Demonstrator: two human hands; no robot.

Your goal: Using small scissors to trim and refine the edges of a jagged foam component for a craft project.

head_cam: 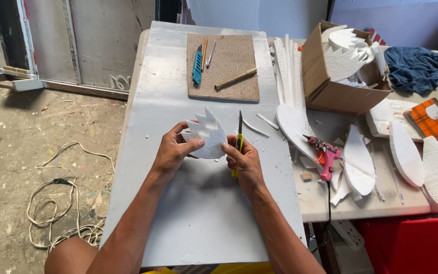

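Left hand (172, 151): grip closed on the left edge of a white foam cutout (207, 137) with pointed, crown-like tips, thumb on top, fingers beneath. Right hand (244, 161): thumb and forefinger pinch the cutout's right edge, while the remaining fingers clamp a yellow utility knife (239, 143), blade pointing away from the person. The cutout is held just above the white foam sheet (198, 203) covering the counter (361, 203).

Count on the brown cork board (224, 66): one blue utility knife (197, 66), one pencil (204, 52), one pen (210, 54), one yellowish stick-like tool (235, 78). To the right: one pink glue gun (325, 157), one cardboard box (330, 76) filled with foam cutouts, several loose foam offcuts, one blue cloth (419, 68).
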